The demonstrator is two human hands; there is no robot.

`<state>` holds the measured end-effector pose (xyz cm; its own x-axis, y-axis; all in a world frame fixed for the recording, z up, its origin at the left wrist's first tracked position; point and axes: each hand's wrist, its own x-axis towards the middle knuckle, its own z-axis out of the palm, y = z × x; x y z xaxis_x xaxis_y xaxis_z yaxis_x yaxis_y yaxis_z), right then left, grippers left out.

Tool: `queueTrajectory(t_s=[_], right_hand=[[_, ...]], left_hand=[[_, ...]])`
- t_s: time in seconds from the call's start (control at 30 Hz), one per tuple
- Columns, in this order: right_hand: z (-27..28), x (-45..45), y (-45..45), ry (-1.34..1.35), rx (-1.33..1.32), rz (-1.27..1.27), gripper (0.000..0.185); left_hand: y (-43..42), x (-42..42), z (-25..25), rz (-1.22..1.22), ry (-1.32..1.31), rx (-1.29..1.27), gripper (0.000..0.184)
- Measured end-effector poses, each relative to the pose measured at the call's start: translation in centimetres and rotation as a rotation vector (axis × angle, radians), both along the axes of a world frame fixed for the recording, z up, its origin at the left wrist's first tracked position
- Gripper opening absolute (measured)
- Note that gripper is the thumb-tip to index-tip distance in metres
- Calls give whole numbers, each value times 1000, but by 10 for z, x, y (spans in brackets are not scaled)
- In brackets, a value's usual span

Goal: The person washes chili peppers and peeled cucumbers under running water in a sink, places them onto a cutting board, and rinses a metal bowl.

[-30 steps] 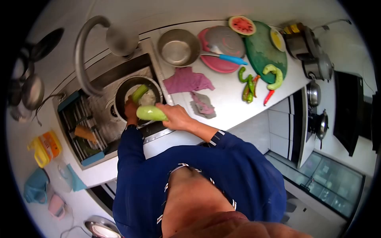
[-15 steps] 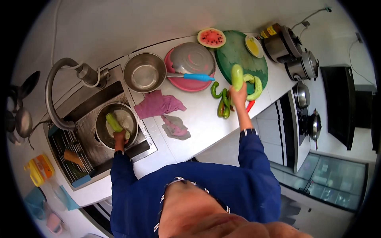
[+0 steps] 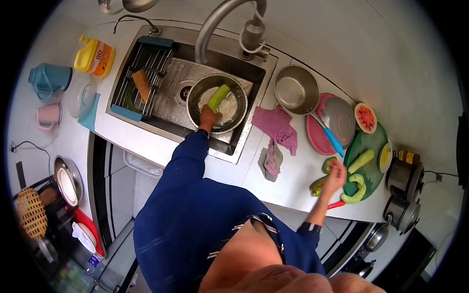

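In the sink stands a metal pot (image 3: 191, 93) with some water in it. My left hand (image 3: 210, 118) reaches over its near rim, closed round the lower end of a light green cucumber (image 3: 218, 97) that lies tilted inside. Over the counter, my right hand (image 3: 335, 177) is raised beside the green peppers (image 3: 318, 185), partly covering them; it appears empty, with loosely bent, somewhat blurred fingers. Just right of it, a pale green cucumber (image 3: 361, 161) rests on the round green cutting board (image 3: 375, 178). A curved, pale green cucumber (image 3: 358, 194) lies at the board's near edge.
A faucet (image 3: 204, 41) arches over the sink (image 3: 168, 129), where a rack (image 3: 159, 66) holds a brown sponge-like block. Right of the sink are a pink cloth (image 3: 278, 126), a saucepan (image 3: 296, 90), a pink basin (image 3: 314, 129), a halved watermelon (image 3: 366, 118) and a red pepper (image 3: 336, 205).
My right hand has let go of the pale green cucumber, now on the cutting board, and moved back towards the peppers. My left hand still grips its cucumber. The view has turned towards the sink.
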<state>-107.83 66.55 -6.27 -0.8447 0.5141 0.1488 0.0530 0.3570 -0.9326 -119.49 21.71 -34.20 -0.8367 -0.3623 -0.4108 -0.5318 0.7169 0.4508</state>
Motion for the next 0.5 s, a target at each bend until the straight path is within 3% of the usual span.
queueTrajectory(t_s=[0.1, 0.13, 0.17, 0.23, 0.3, 0.33, 0.37, 0.43, 0.47, 0.5], right_hand=[[-5, -16, -125, -336, -204, 471, 17], [-6, -30, -168, -485, -109, 555, 21], [-34, -40, -202, -466, -278, 554, 27], [-97, -71, -253, -462, -310, 570, 51], [-134, -100, -301, -474, -253, 485, 66], [-113, -118, -319, -477, 119, 584, 67], [-130, -126, -332, -268, 218, 534, 59], [-194, -150, -344, -513, -166, 340, 57], [-178, -158, -350, -578, -209, 367, 47], [-142, -161, -359, -594, -568, 488, 36]], left_hand=[[8, -4, 31, 270, -159, 591, 57], [4, -6, 32, 240, -213, 827, 49], [-1, -7, 35, 218, -292, 1055, 41], [6, 2, 92, 517, -397, 1298, 35], [1, 22, 114, 140, -201, 1220, 33], [-2, 33, 125, -16, -85, 1163, 32], [-4, 32, 169, 168, -307, 1158, 33], [-20, 43, 191, 142, -303, 1246, 35], [-27, 46, 195, 112, -330, 1195, 31], [-35, 50, 203, 97, -303, 1210, 28]])
